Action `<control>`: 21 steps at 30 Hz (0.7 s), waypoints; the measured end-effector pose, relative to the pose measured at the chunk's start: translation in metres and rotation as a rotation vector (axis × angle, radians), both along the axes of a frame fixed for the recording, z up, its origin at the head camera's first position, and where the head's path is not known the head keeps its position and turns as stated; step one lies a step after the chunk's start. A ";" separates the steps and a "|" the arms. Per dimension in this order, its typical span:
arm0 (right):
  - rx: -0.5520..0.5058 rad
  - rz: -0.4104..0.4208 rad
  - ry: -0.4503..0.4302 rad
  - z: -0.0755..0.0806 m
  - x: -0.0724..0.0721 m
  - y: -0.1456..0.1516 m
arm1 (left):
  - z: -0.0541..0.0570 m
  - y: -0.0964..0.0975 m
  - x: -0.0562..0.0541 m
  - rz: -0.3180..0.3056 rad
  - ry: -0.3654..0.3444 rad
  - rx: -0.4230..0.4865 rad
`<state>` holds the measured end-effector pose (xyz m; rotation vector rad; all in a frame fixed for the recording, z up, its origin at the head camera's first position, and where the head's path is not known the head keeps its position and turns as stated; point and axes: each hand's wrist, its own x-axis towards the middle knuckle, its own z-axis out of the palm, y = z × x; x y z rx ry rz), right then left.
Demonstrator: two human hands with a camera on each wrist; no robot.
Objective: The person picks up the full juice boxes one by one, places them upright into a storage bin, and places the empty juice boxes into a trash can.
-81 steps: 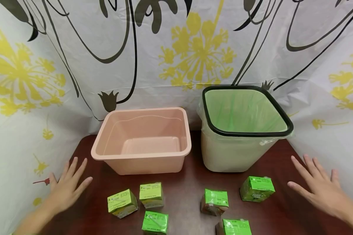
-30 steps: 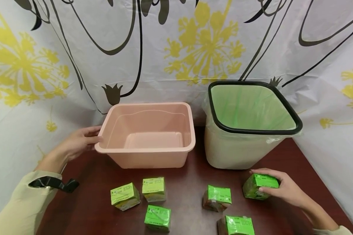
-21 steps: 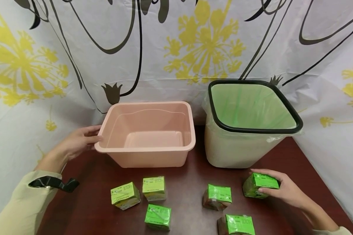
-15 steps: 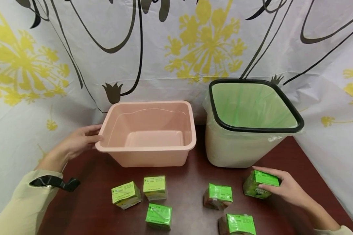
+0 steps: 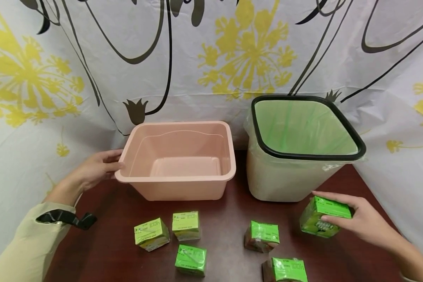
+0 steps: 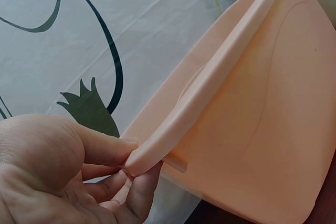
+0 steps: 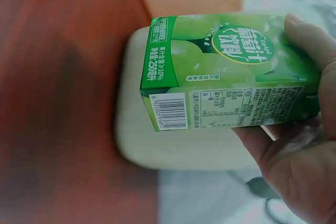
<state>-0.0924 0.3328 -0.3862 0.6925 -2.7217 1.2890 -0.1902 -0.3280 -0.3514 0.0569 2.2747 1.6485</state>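
My left hand (image 5: 100,168) pinches the left rim of a pink plastic basin (image 5: 183,190); in the left wrist view thumb and fingers close round the basin's rim (image 6: 157,148). At the right, my right hand (image 5: 364,217) grips a green grape juice box (image 5: 324,221) from above, thumb on the near side and fingers behind. The right wrist view shows the juice box (image 7: 226,66) tilted above the table, its printed front and barcode side showing. Behind it stands a cream trash bin (image 5: 282,180) with a black rim and a thin clear liner.
Several small boxes stand on the dark red table (image 5: 225,235): two yellow-green boxes (image 5: 151,234) and a green box (image 5: 191,260) before the basin, two green-topped brown boxes (image 5: 262,237) nearer the bin. A patterned white cloth (image 5: 197,78) hangs behind and at both sides.
Both hands were spread open at the sides at first. The left hand took hold of the basin's rim; the right gripped the juice box and has now lifted it, shifting slightly right.
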 end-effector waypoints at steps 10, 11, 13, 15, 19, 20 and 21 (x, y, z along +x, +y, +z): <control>-0.002 0.012 0.046 0.063 0.006 -0.024 | 0.002 0.001 0.000 0.000 -0.011 -0.012; 0.010 0.008 0.050 0.070 0.006 -0.028 | 0.003 0.002 0.000 0.001 -0.012 -0.014; 0.029 0.000 0.061 0.085 0.006 -0.036 | 0.003 0.002 0.000 0.003 -0.014 -0.017; 0.033 -0.003 0.070 0.101 0.004 -0.045 | 0.004 0.002 0.000 0.002 -0.015 -0.020; 0.027 0.009 0.068 0.133 -0.002 -0.065 | 0.004 0.002 0.000 0.003 -0.014 -0.029; 0.035 0.003 0.069 0.141 -0.005 -0.071 | 0.004 0.002 0.000 0.002 -0.015 -0.032; 0.044 -0.004 0.071 0.149 -0.007 -0.078 | 0.004 0.002 0.000 0.001 -0.014 -0.034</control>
